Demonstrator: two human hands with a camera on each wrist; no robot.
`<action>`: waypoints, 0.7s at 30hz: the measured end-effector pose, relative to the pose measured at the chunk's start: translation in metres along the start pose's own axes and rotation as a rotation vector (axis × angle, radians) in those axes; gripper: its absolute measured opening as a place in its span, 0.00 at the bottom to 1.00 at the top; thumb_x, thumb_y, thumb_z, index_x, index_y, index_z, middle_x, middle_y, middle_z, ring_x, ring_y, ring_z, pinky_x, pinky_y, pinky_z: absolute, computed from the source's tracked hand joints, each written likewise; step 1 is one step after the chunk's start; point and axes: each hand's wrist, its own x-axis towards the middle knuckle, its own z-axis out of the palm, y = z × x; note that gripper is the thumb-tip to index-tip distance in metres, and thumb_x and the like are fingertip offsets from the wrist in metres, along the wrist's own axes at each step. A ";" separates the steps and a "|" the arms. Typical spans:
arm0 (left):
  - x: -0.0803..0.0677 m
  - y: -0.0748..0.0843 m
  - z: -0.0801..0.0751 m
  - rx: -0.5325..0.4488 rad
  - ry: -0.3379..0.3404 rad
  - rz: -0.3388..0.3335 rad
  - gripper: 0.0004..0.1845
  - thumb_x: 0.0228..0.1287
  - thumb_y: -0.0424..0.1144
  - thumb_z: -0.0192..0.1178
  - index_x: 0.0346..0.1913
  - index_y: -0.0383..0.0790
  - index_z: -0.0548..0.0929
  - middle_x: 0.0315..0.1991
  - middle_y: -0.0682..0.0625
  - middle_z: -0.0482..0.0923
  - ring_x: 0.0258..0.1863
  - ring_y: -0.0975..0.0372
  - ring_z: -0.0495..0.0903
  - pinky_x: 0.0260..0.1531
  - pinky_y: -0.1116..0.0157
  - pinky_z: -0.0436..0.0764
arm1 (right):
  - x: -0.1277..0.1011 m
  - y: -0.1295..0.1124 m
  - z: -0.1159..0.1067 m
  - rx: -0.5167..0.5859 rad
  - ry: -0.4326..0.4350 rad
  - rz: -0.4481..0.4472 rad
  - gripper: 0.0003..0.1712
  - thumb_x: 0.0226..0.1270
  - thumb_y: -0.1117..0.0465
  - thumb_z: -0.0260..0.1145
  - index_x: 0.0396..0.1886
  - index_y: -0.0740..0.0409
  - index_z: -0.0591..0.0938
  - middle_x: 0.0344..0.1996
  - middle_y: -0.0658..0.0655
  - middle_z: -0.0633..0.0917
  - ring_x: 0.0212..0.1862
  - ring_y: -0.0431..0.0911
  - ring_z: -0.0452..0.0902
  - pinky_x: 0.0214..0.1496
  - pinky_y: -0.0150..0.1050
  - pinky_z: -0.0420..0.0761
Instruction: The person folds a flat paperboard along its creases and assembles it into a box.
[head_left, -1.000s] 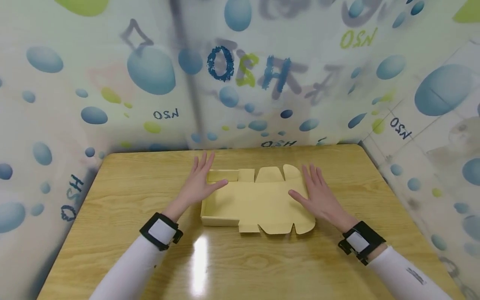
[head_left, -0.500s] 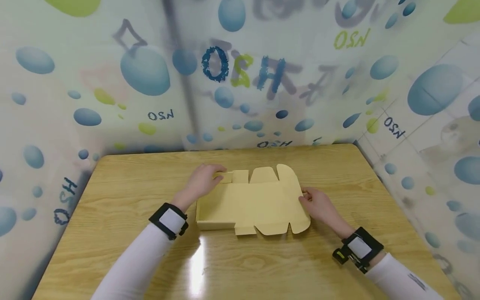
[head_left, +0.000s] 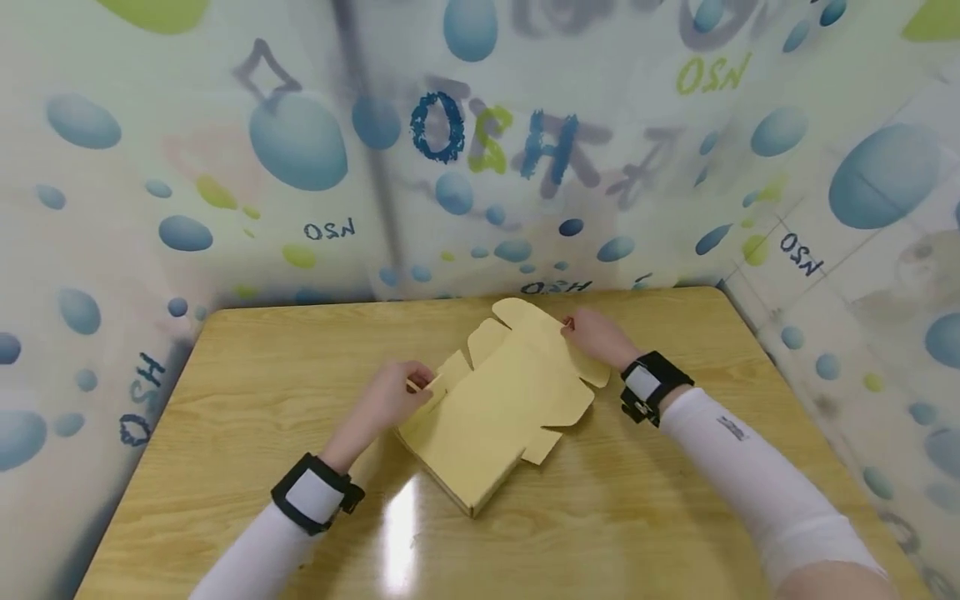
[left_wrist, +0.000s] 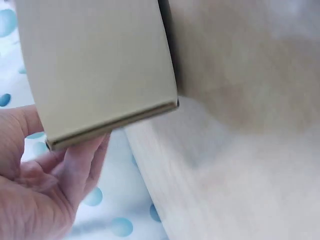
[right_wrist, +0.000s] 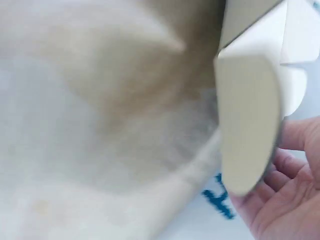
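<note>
A tan cardboard box (head_left: 487,417) with its flapped lid folded out lies at an angle over the table, partly raised by the look of its shadow. My left hand (head_left: 392,396) grips the box's left side wall, thumb over the edge. In the left wrist view, the fingers (left_wrist: 82,162) reach under the box's end (left_wrist: 100,70). On the far side, my right hand (head_left: 602,337) pinches the outer edge of the lid (head_left: 543,333). A rounded flap (right_wrist: 250,120) stands beside that hand in the right wrist view.
The box is above a wooden table (head_left: 300,375). A wall covering (head_left: 480,233) printed with blue and green drops rises behind the table's back edge and along both sides.
Both hands came from open above the box to gripping it. The box has turned counterclockwise, its lid end swinging away and its near corner coming closer.
</note>
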 end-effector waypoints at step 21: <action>-0.053 0.017 0.027 -0.144 0.214 -0.092 0.26 0.58 0.47 0.59 0.56 0.37 0.71 0.49 0.44 0.73 0.46 0.55 0.74 0.43 0.58 0.74 | 0.039 -0.041 0.016 -0.112 0.084 -0.181 0.31 0.61 0.48 0.58 0.59 0.61 0.68 0.54 0.63 0.72 0.54 0.57 0.67 0.52 0.50 0.67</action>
